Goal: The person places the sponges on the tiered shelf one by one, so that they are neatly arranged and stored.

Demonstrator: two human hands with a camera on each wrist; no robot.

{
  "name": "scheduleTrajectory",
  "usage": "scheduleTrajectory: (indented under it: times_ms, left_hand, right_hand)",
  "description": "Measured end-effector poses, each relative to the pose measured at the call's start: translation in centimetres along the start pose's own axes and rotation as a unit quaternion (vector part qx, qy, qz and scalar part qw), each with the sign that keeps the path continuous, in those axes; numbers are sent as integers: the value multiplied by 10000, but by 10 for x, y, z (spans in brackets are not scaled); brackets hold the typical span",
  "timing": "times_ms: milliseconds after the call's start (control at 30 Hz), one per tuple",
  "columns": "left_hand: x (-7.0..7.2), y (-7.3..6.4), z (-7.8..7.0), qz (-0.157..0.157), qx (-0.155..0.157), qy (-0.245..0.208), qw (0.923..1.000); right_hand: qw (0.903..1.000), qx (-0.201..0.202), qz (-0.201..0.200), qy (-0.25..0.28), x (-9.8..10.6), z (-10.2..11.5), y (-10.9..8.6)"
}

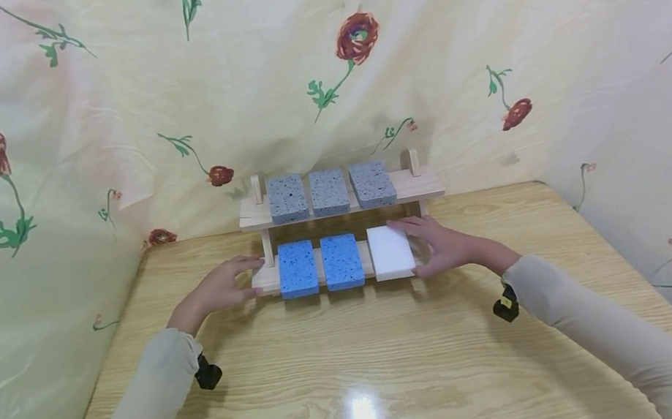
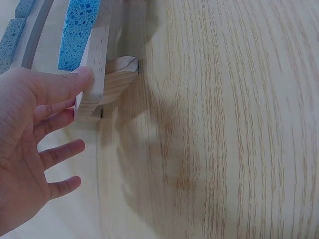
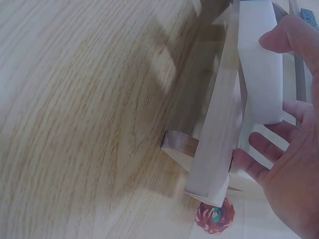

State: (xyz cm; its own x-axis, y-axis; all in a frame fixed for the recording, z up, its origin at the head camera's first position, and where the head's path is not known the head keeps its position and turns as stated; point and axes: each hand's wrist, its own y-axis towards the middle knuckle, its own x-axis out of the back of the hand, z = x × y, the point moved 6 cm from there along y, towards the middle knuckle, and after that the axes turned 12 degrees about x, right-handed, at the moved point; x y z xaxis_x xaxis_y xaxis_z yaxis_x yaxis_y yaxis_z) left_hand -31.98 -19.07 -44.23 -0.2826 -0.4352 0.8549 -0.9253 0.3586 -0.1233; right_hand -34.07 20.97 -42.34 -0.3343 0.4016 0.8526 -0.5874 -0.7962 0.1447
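Observation:
A small two-tier wooden rack stands at the back of the table. My left hand grips the left end of its lower shelf; in the left wrist view the thumb lies on the board's edge while two fingers spread free. At the shelf's right end, my right hand holds a white sponge-like block by its near and far edges. Left of that block lie two speckled blue sponges, one being the middle sponge. Three grey sponges line the upper shelf.
Light wood-grain tabletop extends in front of the rack. Behind and along both sides hangs a cream floral cloth, close to the rack's back. A black wrist camera sits below each hand.

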Motion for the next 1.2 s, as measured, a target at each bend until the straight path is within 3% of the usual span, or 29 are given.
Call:
scheduleTrajectory:
  times_ms: [1200]
  left_hand:
    - [1, -1, -3, -38, -6, 80, 10000]
  right_hand:
    - [9996, -58, 246, -110, 1, -2, 5]
